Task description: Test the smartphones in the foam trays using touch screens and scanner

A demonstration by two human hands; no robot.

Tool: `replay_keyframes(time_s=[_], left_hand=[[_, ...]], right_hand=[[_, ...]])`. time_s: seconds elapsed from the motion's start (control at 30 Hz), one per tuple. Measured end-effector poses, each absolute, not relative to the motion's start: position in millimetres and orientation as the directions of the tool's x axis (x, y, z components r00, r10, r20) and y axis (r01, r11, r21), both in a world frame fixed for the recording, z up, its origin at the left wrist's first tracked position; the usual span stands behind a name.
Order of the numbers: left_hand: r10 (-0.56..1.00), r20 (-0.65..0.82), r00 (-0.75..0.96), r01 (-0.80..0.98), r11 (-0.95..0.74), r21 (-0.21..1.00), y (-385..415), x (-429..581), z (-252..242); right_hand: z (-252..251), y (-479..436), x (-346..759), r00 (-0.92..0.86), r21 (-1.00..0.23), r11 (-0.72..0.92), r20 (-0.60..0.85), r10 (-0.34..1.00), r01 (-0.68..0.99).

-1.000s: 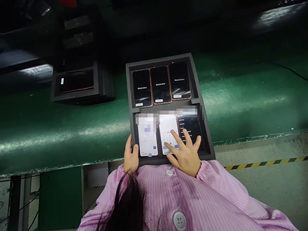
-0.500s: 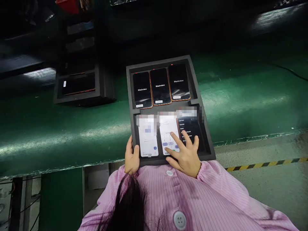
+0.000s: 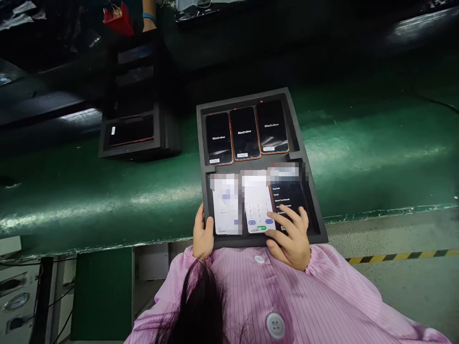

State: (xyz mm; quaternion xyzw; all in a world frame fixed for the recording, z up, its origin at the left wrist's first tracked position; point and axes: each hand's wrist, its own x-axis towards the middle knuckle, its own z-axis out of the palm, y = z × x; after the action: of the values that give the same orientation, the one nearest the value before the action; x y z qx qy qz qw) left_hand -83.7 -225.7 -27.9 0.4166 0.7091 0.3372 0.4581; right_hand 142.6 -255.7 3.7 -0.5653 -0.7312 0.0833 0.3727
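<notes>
A black foam tray (image 3: 311,191) rests half on the green conveyor belt (image 3: 107,191), its near edge against my body. Its far row holds three dark phones (image 3: 245,133) showing a logo. In the near row lie two phones with white screens (image 3: 257,203) and one with a dark menu screen (image 3: 289,200). My left hand (image 3: 202,234) grips the tray's near left corner, thumb on top by the left phone. My right hand (image 3: 290,234) lies over the near right phones, fingers spread, fingertips on the dark menu phone and beside the middle phone's keypad.
A stack of black foam trays (image 3: 136,129) with one phone on top stands on the belt to the far left. A grey ledge with a yellow-black stripe (image 3: 394,255) runs along the right. Another person's arm with a red item (image 3: 143,19) shows at the top.
My right hand has slid rightwards and nearer, from the middle phone's keypad onto the dark menu phone. The view shifted, so the tray sits a little further right.
</notes>
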Motion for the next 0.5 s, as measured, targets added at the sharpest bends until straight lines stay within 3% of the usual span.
replay_keyframes(time_s=[0.1,0.2,0.33,0.5], left_hand=[[0.91,-0.354,-0.217,0.304,0.407,0.861,-227,-84,-26],[0.922,-0.355,-0.153,0.297,0.386,0.874,-229,-86,-26],[0.944,-0.325,-0.05,0.267,0.327,0.906,-228,-89,-27],[0.955,-0.281,0.097,0.321,0.237,0.917,-209,-92,-25]], right_hand=[[3,-261,159,-0.054,-0.617,0.374,0.472,0.88,0.693],[1,-262,165,-0.179,-0.624,0.42,0.412,0.894,0.659],[1,-254,142,-0.378,-0.498,0.456,0.255,0.89,0.738],[3,-250,100,-0.336,-0.37,0.384,0.189,0.923,0.846]])
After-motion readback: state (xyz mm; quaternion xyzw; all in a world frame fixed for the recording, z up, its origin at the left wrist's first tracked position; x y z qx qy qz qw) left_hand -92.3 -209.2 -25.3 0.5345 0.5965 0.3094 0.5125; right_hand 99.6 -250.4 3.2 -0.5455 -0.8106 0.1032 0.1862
